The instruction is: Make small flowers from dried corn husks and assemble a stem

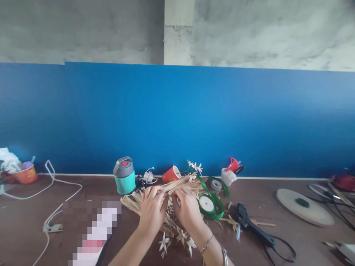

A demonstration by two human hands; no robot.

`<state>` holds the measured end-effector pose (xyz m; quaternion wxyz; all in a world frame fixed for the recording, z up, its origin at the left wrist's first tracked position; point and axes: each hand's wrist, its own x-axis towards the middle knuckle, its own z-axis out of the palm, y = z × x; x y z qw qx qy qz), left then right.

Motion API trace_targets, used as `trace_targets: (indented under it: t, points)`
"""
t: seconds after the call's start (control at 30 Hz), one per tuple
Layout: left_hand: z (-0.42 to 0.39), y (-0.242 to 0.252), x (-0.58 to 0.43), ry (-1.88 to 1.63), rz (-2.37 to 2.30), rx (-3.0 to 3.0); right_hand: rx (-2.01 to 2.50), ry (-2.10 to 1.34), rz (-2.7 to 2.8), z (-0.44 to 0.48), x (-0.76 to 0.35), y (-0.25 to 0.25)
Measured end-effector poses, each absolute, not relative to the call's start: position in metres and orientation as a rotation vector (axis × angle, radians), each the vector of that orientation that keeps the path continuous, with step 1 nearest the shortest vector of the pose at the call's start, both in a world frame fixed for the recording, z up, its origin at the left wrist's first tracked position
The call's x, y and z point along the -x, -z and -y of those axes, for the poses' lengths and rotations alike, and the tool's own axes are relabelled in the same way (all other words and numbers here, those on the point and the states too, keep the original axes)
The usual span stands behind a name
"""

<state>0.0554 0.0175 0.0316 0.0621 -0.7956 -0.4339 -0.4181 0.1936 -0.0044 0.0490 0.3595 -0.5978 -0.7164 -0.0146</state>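
Both of my hands meet over a pile of dried husk strips [130, 203] at the middle of the table. My left hand [152, 207] has its fingers bent into a pinch. Facing it, my right hand [187, 207] is closed the same way, thumb and fingertips together. Whatever sits between the fingertips is too small to make out. Below the hands lie pale husk flowers [164, 242] with pointed petals. Right beside my right hand is a spool of green ribbon [206, 203]. More white flowers on a green stem [196, 168] stick out from a tipped red paper cup [171, 174].
A turquoise flask [125, 181] stands behind left, near a white plug adapter [149, 177]. To the right are a tape roll [216, 185], a white cup of tools [228, 177], a black glue gun [255, 227] and a round disc [305, 207]. White cables [66, 183] run across the left.
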Motion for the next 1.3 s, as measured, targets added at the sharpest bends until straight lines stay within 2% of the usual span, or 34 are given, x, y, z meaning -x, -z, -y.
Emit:
trace_targets:
  t: [0.5,0.67,0.8,0.93,1.03,1.17,1.3]
  points:
    - [-0.011,-0.034,-0.057,1.232,1.361,2.388,1.559,0.129,1.766,0.005,-0.184,-0.040]
    - [-0.013,-0.035,-0.053,1.358,1.432,2.273,1.671,0.153,1.637,0.001,-0.191,-0.035]
    - [-0.025,-0.037,-0.050,1.743,1.573,2.407,1.551,-0.143,1.567,-0.008,-0.204,-0.036]
    - [-0.030,-0.041,-0.051,2.087,2.116,2.879,1.272,-0.753,1.444,-0.011,-0.210,-0.042]
    - [-0.028,-0.042,-0.051,2.249,2.477,2.852,1.067,-1.111,1.385,-0.007,-0.211,-0.049]
    - [-0.022,-0.040,-0.051,2.246,2.634,2.864,0.989,-1.252,1.391,0.000,-0.214,-0.057]
    - [-0.018,-0.045,-0.052,2.207,2.530,3.023,0.976,-1.250,1.368,0.001,-0.217,-0.065]
